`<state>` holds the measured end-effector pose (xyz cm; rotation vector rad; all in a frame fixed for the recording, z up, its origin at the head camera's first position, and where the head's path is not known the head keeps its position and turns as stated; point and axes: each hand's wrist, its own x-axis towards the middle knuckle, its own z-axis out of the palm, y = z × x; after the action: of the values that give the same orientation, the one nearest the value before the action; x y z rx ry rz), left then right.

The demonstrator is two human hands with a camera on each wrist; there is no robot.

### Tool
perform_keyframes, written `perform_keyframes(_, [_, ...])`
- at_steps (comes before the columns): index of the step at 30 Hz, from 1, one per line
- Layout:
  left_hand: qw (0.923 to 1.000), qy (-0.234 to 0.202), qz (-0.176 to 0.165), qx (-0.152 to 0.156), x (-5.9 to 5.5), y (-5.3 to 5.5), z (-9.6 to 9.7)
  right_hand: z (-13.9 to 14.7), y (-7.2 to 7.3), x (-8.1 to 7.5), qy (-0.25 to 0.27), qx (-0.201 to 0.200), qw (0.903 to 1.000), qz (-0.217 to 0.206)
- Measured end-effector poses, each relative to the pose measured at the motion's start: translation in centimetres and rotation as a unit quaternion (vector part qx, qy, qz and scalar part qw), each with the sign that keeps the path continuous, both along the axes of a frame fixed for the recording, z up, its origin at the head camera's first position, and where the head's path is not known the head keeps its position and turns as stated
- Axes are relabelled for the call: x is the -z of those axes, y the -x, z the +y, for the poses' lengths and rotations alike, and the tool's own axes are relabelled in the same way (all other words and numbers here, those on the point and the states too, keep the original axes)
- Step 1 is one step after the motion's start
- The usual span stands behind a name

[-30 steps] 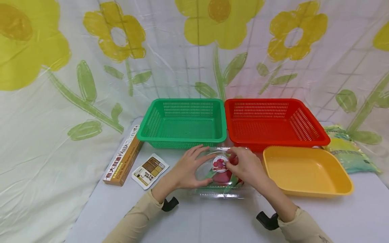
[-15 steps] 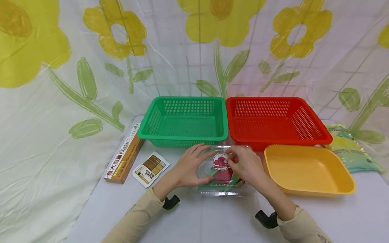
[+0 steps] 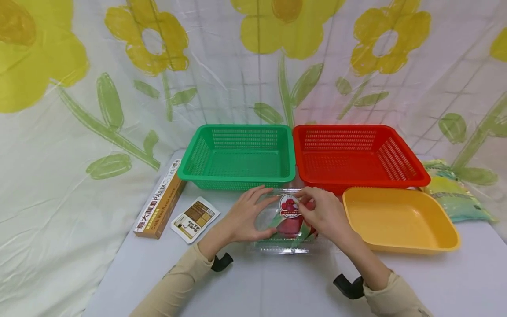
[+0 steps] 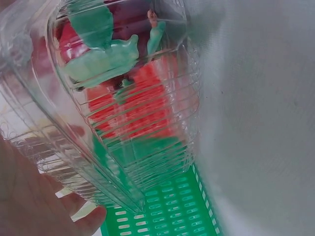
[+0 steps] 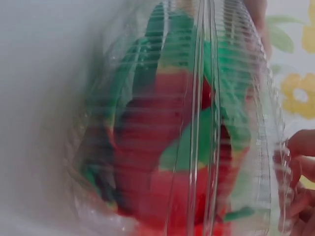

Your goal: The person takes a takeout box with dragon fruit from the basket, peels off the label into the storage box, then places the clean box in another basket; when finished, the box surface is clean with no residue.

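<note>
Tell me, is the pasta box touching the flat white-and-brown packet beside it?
Apart. The head view plainly shows a strip of white table between the pasta box and the packet.

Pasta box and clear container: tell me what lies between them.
A flat white-and-brown packet, nearer the pasta box, then the left hand, at the clear container; the head view shows both.

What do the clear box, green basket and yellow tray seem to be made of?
Clear box: thin, glossy plastic, judging by its see-through ribbed walls and bright streaks of glare.
Green basket: probably moulded plastic, slightly shiny; the walls have regular slots.
Yellow tray: likely smooth plastic with a soft sheen, though coated metal can't be ruled out.
</note>
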<state>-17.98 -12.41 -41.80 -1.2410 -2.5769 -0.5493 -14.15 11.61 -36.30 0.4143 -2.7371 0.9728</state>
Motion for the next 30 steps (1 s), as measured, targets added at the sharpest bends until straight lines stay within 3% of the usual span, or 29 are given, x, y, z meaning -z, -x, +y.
perform_keyframes(9, [0.9999, 0.012, 0.006, -0.002, 0.0, -0.1, 0.0, 1.9, 0.9, 0.1, 0.095, -0.021, 0.9941, -0.049])
perform_keyframes(15, [0.9999, 0.014, 0.010, -0.001, 0.0, 0.0, 0.0, 3.7, 1.5, -0.2, 0.131, -0.018, 0.9890, -0.067])
perform_keyframes(21, [0.9997, 0.017, 0.017, -0.005, 0.0, 0.0, -0.1, 5.9, 2.0, -0.7, 0.134, -0.001, 0.9892, -0.060])
perform_keyframes(30, [0.9997, 0.018, 0.016, -0.002, 0.1, 0.0, 0.0, 9.8, 2.2, -1.3, 0.096, 0.042, 0.9914, -0.078])
